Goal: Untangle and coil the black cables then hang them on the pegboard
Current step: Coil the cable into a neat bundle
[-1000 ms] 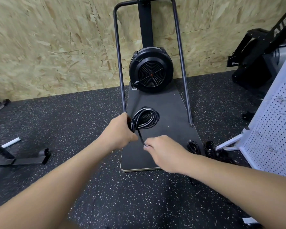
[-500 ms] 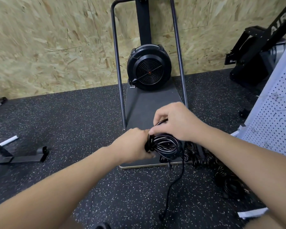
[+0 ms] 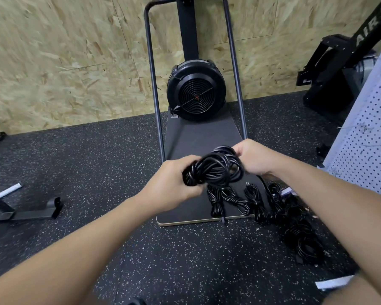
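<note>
Finishing the coil, held above the machine's base board

Your left hand [image 3: 174,183] clamps the coiled cable [image 3: 216,168] at one side while your right hand [image 3: 253,157] pinches its far loops; keep the loops even, wrap the tail snugly, then turn to the pegboard [image 3: 365,137].

A black cable coil [image 3: 216,168] of several glossy loops is held in the air between both hands, the left hand [image 3: 172,183] gripping its left end and the right hand [image 3: 253,157] its upper right side. Below it, more black cable bundles [image 3: 235,200], each wrapped tight, lie side by side on the dark platform and speckled floor, trailing right towards a looser heap [image 3: 301,241]. The white pegboard [image 3: 367,137] stands at the right edge.
</note>
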Demonstrator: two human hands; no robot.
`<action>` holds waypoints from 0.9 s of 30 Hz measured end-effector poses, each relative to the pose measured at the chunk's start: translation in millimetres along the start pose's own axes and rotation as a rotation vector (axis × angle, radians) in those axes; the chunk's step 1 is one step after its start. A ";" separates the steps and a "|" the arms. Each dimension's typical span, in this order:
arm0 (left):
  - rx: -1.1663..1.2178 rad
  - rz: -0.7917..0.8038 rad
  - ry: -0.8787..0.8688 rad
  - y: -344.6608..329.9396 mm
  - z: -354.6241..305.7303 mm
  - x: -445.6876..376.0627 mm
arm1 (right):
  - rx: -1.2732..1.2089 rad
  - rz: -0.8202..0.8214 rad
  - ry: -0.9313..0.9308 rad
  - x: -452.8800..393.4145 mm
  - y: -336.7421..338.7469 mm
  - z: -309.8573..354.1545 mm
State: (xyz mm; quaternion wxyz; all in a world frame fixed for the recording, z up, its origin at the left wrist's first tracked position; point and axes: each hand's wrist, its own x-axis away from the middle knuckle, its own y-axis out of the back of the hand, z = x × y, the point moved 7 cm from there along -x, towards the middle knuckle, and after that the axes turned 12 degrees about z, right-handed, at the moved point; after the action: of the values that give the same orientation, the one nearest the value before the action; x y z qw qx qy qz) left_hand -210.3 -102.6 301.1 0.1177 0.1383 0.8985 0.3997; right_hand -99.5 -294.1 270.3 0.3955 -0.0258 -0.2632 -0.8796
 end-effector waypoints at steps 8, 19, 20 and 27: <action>-0.014 -0.227 0.358 33.0 58.9 -8.3 | 0.236 0.039 0.048 2.2 -24.3 13.0; -0.659 0.084 0.456 -11.8 59.3 -14.1 | 0.867 -0.049 0.321 29.1 -68.6 86.7; -0.735 0.119 0.409 -21.2 51.5 -14.0 | 0.854 -0.077 0.333 28.0 -64.1 88.2; -0.639 0.293 0.073 -45.2 11.2 0.7 | 0.339 -0.068 0.241 8.1 -19.6 46.1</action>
State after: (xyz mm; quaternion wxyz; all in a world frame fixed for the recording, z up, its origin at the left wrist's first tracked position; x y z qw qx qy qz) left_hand -214.3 -123.6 259.8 0.0641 0.2077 0.7021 0.6781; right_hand -126.5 -266.6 303.4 0.3929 0.1552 -0.3590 -0.8323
